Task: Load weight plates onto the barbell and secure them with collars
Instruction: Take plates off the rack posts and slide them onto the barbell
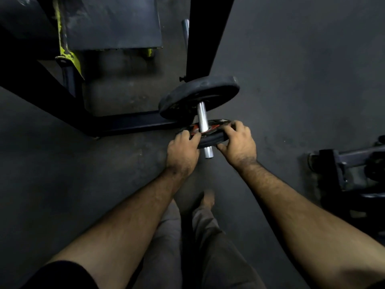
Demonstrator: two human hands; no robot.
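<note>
Barbell sleeve, bright steel, passes through the small black-and-red plate that both hands clamp by its rim: the left hand curls around the near-left edge, the right hand wraps the right edge, fingers over the face, thumb beneath. The sleeve's bare end pokes out between the hands. Farther along the sleeve sits one larger black plate, so two plates are counted. Beyond stand a dark rack upright and a bench frame with yellow paint. Below lies dark, scuffed gym floor.
</note>
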